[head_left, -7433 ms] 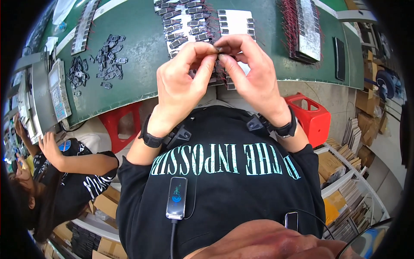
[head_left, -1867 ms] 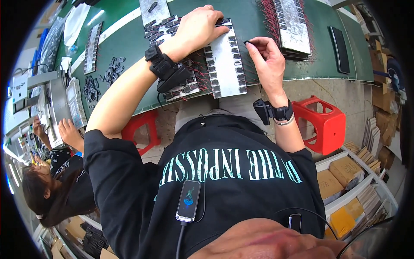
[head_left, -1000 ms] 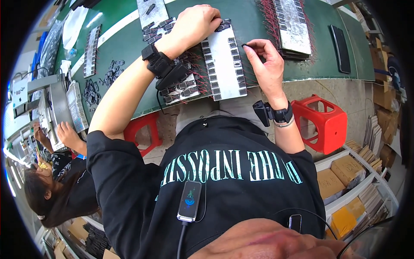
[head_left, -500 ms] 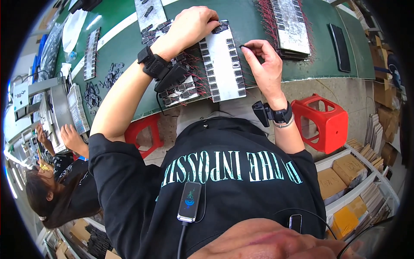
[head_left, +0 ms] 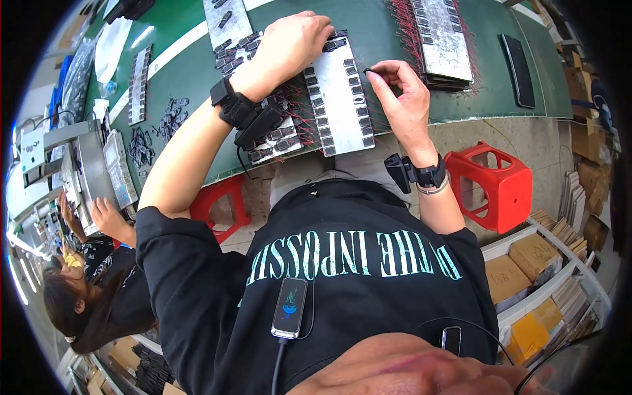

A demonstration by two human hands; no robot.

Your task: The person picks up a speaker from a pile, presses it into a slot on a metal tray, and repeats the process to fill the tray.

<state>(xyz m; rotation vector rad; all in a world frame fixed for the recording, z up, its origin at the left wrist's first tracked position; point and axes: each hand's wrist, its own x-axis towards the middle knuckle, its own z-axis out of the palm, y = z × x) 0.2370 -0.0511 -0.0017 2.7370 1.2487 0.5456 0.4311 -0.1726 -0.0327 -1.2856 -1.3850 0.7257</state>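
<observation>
A long whitish metal plate (head_left: 340, 99) lies on the green table in front of me. Small black rectangular parts (head_left: 326, 131) line both its long edges, with thin red wires sticking out at the left. My left hand (head_left: 296, 45) is over the plate's far left corner, fingers bent and drawn together; what the fingertips hold, if anything, is hidden. Close by, a few black parts (head_left: 334, 43) sit across the plate's far end. Right of the plate, my right hand (head_left: 407, 95) pinches a small dark piece (head_left: 368, 71) between thumb and forefinger.
Loose black parts lie in piles (head_left: 172, 118) on the left. A stack of similar plates (head_left: 446, 49) with red wires stands at the far right, near a black phone-like slab (head_left: 518, 71). A red stool (head_left: 490, 184) is at right; a co-worker (head_left: 99, 296) sits at left.
My left hand has shifted slightly, its fingertips pulling back from the parts at the plate's far end. My right hand keeps its pinch and has barely moved.
</observation>
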